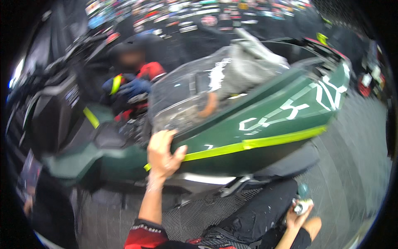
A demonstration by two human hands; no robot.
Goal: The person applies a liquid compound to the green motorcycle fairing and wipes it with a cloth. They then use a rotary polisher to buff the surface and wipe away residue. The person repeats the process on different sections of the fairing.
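Note:
My left hand [163, 155] rests on the near edge of a green vehicle body panel [217, 137], fingers spread, by the corner of a clear plastic sheet [177, 84]. A strip of yellow-green masking tape [258, 143] runs along the panel's lower edge, passing beside that hand. White reflections of lamps lie across the glossy green surface. Low at the right, my right hand [297, 216] grips a small whitish container with a silvery end [302, 206]. Its exact kind is unclear. Just behind it is a rounded teal object [303, 190].
Across the vehicle, a blurred co-worker in blue gloves [136, 88] is bent close to it. Grey cloth [248, 62] lies over the sheet. Black body parts [59, 115] extend left. Grey textured flooring [351, 149] spreads at right. A sticker-covered dark wall [186, 18] stands behind.

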